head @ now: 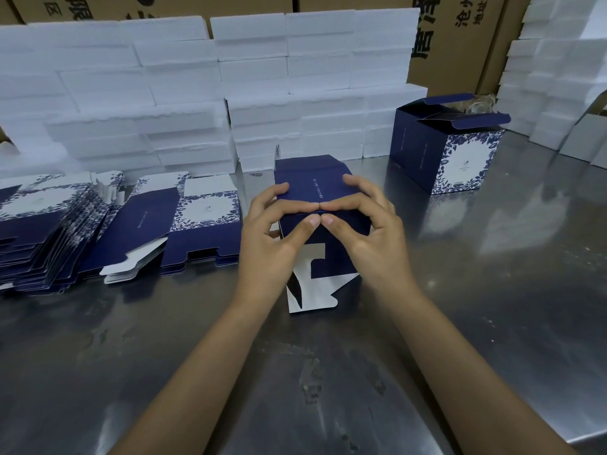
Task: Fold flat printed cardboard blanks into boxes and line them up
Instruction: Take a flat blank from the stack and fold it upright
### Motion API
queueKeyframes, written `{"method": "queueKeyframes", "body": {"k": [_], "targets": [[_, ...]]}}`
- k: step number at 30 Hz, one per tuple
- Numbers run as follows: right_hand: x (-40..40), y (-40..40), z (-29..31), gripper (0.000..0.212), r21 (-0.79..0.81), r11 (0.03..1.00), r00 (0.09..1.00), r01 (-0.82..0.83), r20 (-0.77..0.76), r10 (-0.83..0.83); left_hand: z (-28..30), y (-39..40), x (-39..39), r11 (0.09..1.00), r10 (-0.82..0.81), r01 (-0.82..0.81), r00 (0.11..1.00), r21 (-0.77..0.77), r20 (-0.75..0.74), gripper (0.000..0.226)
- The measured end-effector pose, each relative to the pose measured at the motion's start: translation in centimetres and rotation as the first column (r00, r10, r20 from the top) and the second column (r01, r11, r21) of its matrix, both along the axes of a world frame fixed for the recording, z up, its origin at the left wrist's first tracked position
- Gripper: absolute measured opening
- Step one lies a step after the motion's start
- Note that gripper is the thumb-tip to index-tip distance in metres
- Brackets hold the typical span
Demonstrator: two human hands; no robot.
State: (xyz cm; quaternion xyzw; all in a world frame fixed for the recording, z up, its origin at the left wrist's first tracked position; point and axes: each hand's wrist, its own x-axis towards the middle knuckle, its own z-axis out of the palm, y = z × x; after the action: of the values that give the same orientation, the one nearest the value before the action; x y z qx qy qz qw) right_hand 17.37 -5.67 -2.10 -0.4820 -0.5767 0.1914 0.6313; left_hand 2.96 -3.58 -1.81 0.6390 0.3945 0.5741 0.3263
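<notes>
A half-folded navy blue box [315,185] lies on its side at the table's middle, its white inner flaps [312,290] hanging toward me. My left hand [272,234] grips its left side, my right hand [371,231] grips its right side, and both thumbs press together on the near navy panel. To the left lie flat printed blanks [184,224], navy with white floral panels, in fanned stacks [42,231]. One finished box [450,149] stands at the right rear, upright, with its top flaps open.
The work surface is a shiny steel table [492,290]. White foam blocks [197,93] are stacked in a wall along the back, with more at the far right [558,77]. Brown cartons [460,37] stand behind them.
</notes>
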Motion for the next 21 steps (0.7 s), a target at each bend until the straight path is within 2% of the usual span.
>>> {"method": "queueKeyframes", "body": {"k": [4,8,13,18,21], "targets": [[0.1,0.2,0.1,0.021,-0.017,1.000,1.000,-0.004,-0.002,0.004,0.0,0.1,0.2,1.000,0.010,-0.010,1.000,0.004,0.002,0.014],[1.0,0.1,-0.1,0.029,-0.022,0.996,0.995,-0.087,-0.058,0.085,0.2,0.4,-0.8,0.997,-0.069,0.070,0.997,-0.027,0.030,0.020],[1.0,0.5,-0.2,0.027,-0.019,0.999,0.997,-0.048,-0.069,0.047,0.3,0.4,-1.2,0.996,-0.084,0.086,0.994,-0.024,0.062,0.019],[1.6,0.6,-0.5,0.027,-0.049,0.990,0.984,-0.132,-0.128,0.125,0.3,0.6,-1.7,0.987,-0.146,0.150,0.987,-0.054,0.069,0.025],[1.7,0.7,-0.4,0.025,-0.035,0.991,0.981,-0.128,-0.150,0.121,0.2,0.6,-1.8,0.987,-0.145,0.151,0.984,-0.062,0.100,0.023]]}}
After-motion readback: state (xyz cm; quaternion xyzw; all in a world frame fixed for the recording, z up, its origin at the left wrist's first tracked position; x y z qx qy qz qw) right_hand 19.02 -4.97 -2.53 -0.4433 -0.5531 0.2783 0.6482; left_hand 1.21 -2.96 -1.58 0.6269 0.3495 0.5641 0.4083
